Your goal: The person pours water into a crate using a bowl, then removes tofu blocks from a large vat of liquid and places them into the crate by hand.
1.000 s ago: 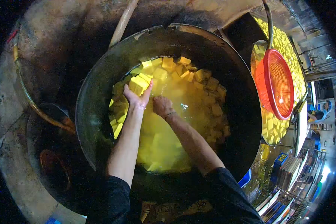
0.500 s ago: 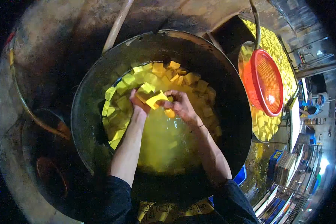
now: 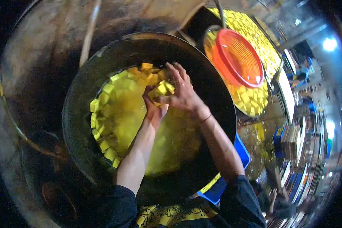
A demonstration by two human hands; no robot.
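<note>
A large dark round wok point(image 3: 75, 102) holds cloudy yellow liquid with many yellow tofu blocks point(image 3: 109, 88) around its far and left sides. Over the liquid, my left hand point(image 3: 155, 108) cups several tofu blocks point(image 3: 165, 88), its fingers partly hidden behind them. My right hand point(image 3: 184, 93) is right beside these blocks, fingers spread and pointing up and away, thumb close to or against the lowest block. Whether the right palm touches the blocks cannot be made out.
Beyond the wok's right rim, a red plastic basket point(image 3: 259, 72) rests over a vessel of yellow blocks point(image 3: 250, 100). More yellow blocks point(image 3: 254, 30) lie behind. A blue crate point(image 3: 240, 150) stands near my right arm. A hose point(image 3: 17, 127) runs at left. People are at far right.
The view has shifted, so the basket and wok appear further left. My right hand had its fingers closed on a tofu block; now they are spread beside the blocks in my left hand.
</note>
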